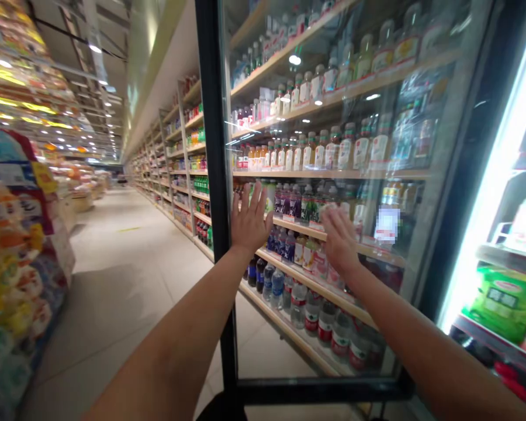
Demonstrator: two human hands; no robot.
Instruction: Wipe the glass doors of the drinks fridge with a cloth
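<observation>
A tall glass cooler door [368,105] with a black frame [214,175] stands swung out in front of me. My left hand [249,219] lies flat on the glass near the frame's left upright, fingers spread. My right hand [339,237] is pressed to the glass a little to the right, fingers stretched out and slightly blurred. Neither hand holds anything. Through the glass I see shelves of drink bottles [324,149].
The lit open cooler interior [504,245] is at the right, with green packs [504,301] on a shelf. A long aisle floor [127,263] runs ahead to the left. Stacked colourful packaged goods [13,251] stand at the far left. Shelving [175,164] lines the aisle's right side.
</observation>
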